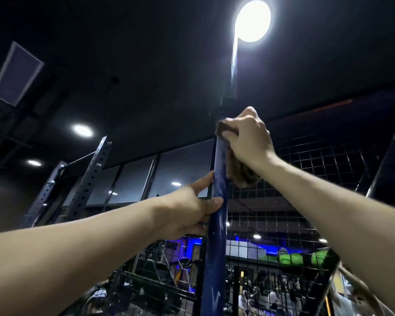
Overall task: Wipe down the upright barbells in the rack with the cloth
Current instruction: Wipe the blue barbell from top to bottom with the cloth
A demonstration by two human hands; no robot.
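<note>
Barbell (216, 236), dark blue and standing upright, fills the middle of the head view and rises toward a bright round ceiling light (252, 20). The camera looks steeply upward along it. The right hand (246, 137) is raised high on the bar, its fingers (232, 125) curled around a brown cloth (242, 172) and the shaft together, so the cloth is pressed against the metal; a bunched tail of cloth hangs below the palm. Lower down, the left hand (192, 210) steadies the bar: its thumb lies across the front of the shaft and its fingers reach round behind, though how tightly they close there is hidden. Pale streaks show on the bar between and below the two hands.

Behind the bar is a black wire mesh panel (306, 213), and to the left a perforated steel upright (89, 176).

Judging by the grip, the wiping stroke on this bar is in hand, with the cloth near the collar where the shaft thickens. The next move probably calls for sliding the wrapped cloth along the shaft with steady squeeze while the lower hand keeps the bar from tipping or turning.
</note>
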